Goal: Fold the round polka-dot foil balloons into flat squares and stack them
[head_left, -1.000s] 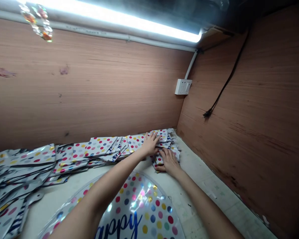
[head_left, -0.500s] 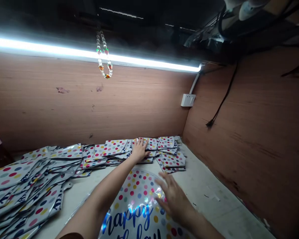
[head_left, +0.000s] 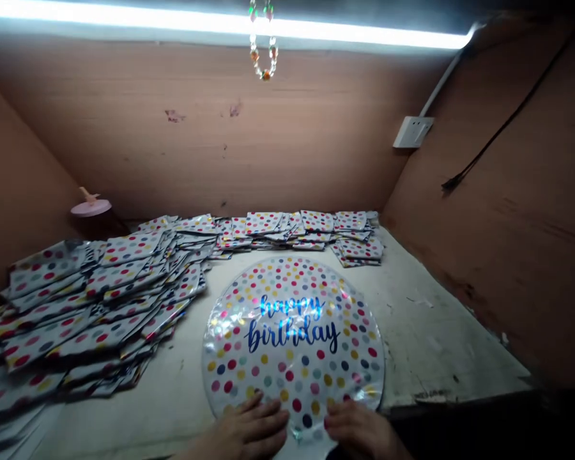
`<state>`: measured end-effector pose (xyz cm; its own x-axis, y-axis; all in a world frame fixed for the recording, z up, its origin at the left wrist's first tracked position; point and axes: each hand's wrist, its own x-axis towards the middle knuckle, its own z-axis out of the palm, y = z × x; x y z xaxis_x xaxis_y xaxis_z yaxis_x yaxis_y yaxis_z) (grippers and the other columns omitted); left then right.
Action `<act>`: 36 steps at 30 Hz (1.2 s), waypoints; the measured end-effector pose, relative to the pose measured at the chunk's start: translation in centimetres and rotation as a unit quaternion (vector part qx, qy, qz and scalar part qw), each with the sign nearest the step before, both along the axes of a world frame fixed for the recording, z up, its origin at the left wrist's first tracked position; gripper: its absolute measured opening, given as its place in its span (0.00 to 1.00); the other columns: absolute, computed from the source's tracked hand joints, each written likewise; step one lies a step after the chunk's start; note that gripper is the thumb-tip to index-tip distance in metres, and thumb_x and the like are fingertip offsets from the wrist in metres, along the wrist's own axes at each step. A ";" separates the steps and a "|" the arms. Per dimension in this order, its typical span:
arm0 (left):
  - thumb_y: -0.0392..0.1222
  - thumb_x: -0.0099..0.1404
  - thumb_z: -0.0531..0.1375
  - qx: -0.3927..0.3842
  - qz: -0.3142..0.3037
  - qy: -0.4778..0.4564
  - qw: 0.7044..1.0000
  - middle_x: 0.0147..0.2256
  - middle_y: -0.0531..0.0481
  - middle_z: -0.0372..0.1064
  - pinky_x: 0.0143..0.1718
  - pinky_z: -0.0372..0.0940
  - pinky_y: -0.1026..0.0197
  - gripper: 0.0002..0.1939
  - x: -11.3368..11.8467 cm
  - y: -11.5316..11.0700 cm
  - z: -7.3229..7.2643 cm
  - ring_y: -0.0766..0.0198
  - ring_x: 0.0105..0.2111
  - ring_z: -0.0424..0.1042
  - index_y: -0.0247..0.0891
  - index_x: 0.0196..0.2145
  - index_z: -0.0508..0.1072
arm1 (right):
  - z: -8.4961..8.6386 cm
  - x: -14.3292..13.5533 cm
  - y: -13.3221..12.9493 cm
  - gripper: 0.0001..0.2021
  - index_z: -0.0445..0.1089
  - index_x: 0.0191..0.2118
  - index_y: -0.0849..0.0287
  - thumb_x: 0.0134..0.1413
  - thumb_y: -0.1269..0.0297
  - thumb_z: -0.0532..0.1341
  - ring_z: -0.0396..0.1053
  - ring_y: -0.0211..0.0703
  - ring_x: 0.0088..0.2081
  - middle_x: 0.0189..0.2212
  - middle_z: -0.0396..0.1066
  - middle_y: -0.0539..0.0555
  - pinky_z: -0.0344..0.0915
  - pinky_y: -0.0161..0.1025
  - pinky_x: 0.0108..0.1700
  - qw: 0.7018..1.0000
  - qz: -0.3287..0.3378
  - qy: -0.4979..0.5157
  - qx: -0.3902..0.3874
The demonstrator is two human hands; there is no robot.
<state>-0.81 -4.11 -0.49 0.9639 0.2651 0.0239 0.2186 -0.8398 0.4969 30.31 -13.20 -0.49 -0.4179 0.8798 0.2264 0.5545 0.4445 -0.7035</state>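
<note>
While the left hand (head_left: 255,427) touches the balloon (head_left: 293,348), so does the right hand (head_left: 361,429).

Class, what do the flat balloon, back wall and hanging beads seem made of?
Balloon: probably glossy plastic or foil film, given its bright glints.
Back wall: dull, streaky grain suggests wood or printed board.
Beads: shiny sparkle suggests glass or clear plastic.
</note>
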 end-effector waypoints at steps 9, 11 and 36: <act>0.30 0.56 0.57 -0.172 0.424 -0.091 0.884 0.31 0.52 0.75 0.34 0.68 0.64 0.07 1.9 -3.1 1.5 0.63 0.32 0.75 0.40 0.31 0.73 | 2.4 -1.3 4.8 0.22 0.62 0.25 0.60 0.39 0.47 0.68 0.69 0.39 0.22 0.20 0.68 0.48 0.66 0.36 0.26 0.857 -0.163 0.227 -0.433; 0.28 0.51 0.58 -0.170 0.469 -0.055 0.865 0.28 0.54 0.73 0.33 0.66 0.65 0.11 2.3 -2.7 2.2 0.64 0.31 0.73 0.39 0.32 0.72 | 1.9 -2.1 4.9 0.21 0.59 0.25 0.58 0.40 0.47 0.67 0.67 0.37 0.21 0.20 0.65 0.46 0.64 0.34 0.23 0.876 -0.208 0.211 -0.382; 0.36 0.49 0.65 0.014 0.419 0.061 0.906 0.47 0.45 0.66 0.50 0.59 0.46 0.35 5.8 -4.9 2.5 0.49 0.47 0.63 0.48 0.56 0.66 | 5.0 -4.9 1.7 0.15 0.75 0.40 0.56 0.63 0.60 0.51 0.69 0.44 0.39 0.35 0.72 0.55 0.66 0.41 0.44 0.987 -0.053 0.063 -0.141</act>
